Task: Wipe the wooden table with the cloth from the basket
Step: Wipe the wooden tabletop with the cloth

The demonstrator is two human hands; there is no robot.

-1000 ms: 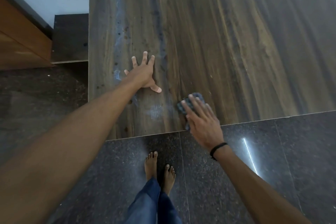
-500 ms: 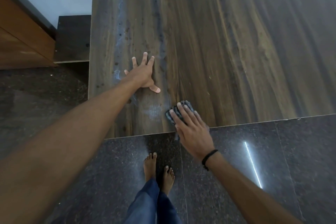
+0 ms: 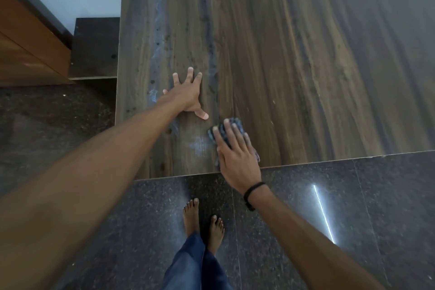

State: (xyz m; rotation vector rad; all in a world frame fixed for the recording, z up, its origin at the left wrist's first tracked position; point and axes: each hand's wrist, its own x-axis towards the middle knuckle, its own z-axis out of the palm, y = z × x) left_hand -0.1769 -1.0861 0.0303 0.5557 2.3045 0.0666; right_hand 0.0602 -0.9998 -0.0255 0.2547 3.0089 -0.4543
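Observation:
The dark wooden table [image 3: 294, 54] fills the upper part of the head view, with pale smears and dark spots along its left side. My left hand [image 3: 187, 94] lies flat on the table near the left edge, fingers spread, holding nothing. My right hand [image 3: 231, 150] presses a small blue-grey checked cloth [image 3: 235, 123] flat against the table close to the front edge. The cloth shows past my fingertips and at the side of my palm; the rest is hidden under the hand. A whitish smudge [image 3: 200, 146] sits just left of the cloth. No basket is in view.
A dark speckled tile floor [image 3: 353, 207] lies in front of the table, with my bare feet [image 3: 202, 219] on it. At the left stand a brown wooden cabinet [image 3: 26, 49] and a low dark step [image 3: 94, 47] against a pale wall.
My right hand slid the cloth leftward along the front edge, then a little forward onto the table. My left hand has stayed flat in the same place.

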